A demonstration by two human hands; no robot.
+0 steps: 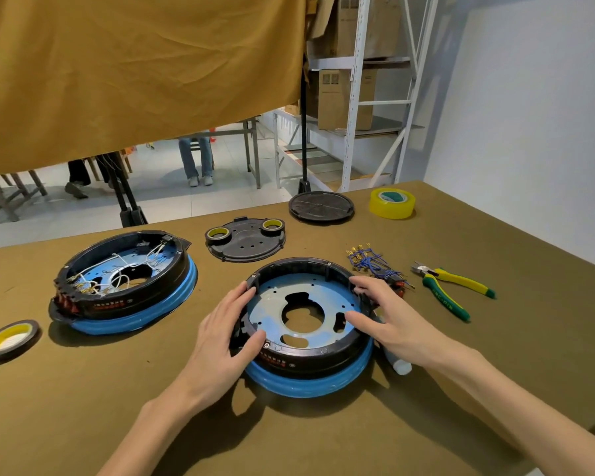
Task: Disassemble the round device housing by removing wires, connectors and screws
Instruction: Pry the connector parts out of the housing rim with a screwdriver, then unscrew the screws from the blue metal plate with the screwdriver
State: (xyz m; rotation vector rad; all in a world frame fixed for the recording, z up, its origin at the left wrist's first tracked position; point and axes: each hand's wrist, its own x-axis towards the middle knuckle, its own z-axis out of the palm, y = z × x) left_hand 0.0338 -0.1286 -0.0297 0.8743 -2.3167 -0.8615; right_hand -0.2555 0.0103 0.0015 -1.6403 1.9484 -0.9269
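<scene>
From the head camera, you are looking down at an olive-covered table (426, 389). Directly in front of you sits a round housing (306, 359), a black ring on a blue base, with a bare blue inner plate showing cut-outs and no wires. Your left hand (227, 334) curls over its left rim, fingers on the ring and thumb at the near edge, gripping it. Your right hand (389, 317) grips the right rim, thumb reaching inside onto the plate.

To your left lies a second housing (124, 283), with white wires and connectors in place inside. This suggests the near unit is largely stripped and the far-left one is yet to be done.

Beyond the near housing lies a black cover plate (246, 240), and further back a round black lid (321, 206). To your right sits a heap of blue wires with metal terminals (368, 261), and beside them green-and-yellow pliers (450, 290). A yellow tape roll (392, 203) stands at the far right; a dark tape roll (10, 341) lies at your far left.
</scene>
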